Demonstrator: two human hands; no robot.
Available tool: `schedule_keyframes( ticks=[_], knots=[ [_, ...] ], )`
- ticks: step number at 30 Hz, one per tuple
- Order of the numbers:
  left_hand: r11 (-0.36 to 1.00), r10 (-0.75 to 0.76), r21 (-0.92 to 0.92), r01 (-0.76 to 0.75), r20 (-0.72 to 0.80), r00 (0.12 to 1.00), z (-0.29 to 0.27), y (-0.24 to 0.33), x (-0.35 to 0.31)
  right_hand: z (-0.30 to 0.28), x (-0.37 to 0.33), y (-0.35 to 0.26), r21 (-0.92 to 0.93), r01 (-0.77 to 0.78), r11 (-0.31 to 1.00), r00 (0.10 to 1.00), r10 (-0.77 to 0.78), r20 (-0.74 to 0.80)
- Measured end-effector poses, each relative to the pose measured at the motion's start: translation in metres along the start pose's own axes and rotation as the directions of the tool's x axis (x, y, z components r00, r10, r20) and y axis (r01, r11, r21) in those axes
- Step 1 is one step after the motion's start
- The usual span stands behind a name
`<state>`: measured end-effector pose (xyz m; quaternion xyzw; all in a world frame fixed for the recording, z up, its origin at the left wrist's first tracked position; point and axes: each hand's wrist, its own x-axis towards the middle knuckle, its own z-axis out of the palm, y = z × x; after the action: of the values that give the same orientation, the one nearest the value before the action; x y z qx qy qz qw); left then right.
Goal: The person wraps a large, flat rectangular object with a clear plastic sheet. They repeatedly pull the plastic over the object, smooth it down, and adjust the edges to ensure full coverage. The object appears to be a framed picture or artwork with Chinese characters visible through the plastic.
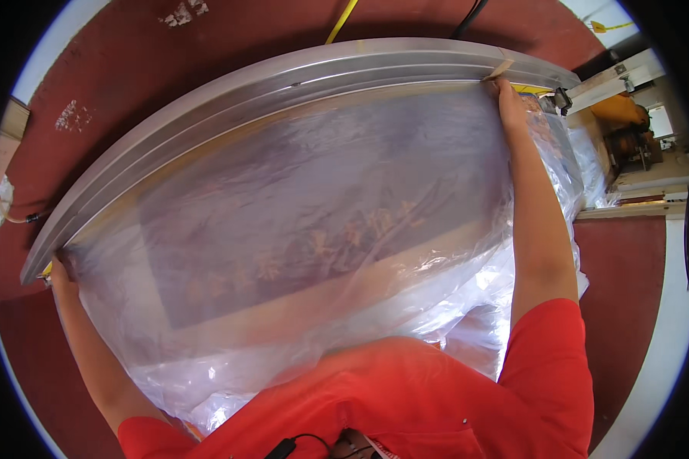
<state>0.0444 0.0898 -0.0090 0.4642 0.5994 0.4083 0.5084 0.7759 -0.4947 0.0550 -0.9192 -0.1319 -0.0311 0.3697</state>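
A wide sheet of clear plastic film (306,222) spreads in front of me. Its far edge runs along a long grey metal bar (283,75), curved by the lens. At the bar's left end, my left hand (63,274) is closed on the film's left corner, its fingertips partly hidden. Near the right end, my right hand (508,107) pinches the film's other corner, close to a small tan strip (499,70) on the bar. Both arms are stretched far apart. Through the film shows a dark panel with pale orange markings, blurred by the plastic.
Crumpled film (467,306) gathers near my body and hangs beyond my right arm. A pale beam (616,83) meets the bar's right end, with a dark machine part (629,145) behind it. A yellow hose (341,21) and reddish floor (230,38) lie beyond.
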Motion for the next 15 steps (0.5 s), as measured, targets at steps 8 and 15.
schedule_keyframes(
  ticks=[8,15],
  knots=[
    [0.914,0.155,0.369,-0.168,0.066,0.986,-0.097,0.033,0.012,-0.007,-0.067,-0.074,0.249,0.104,0.963,0.881,-0.205,0.426],
    [-0.503,0.288,0.864,0.023,0.142,0.947,-0.159,0.037,-0.065,0.023,-0.132,-0.084,0.571,-0.097,0.815,0.772,-0.301,0.560]
  ],
)
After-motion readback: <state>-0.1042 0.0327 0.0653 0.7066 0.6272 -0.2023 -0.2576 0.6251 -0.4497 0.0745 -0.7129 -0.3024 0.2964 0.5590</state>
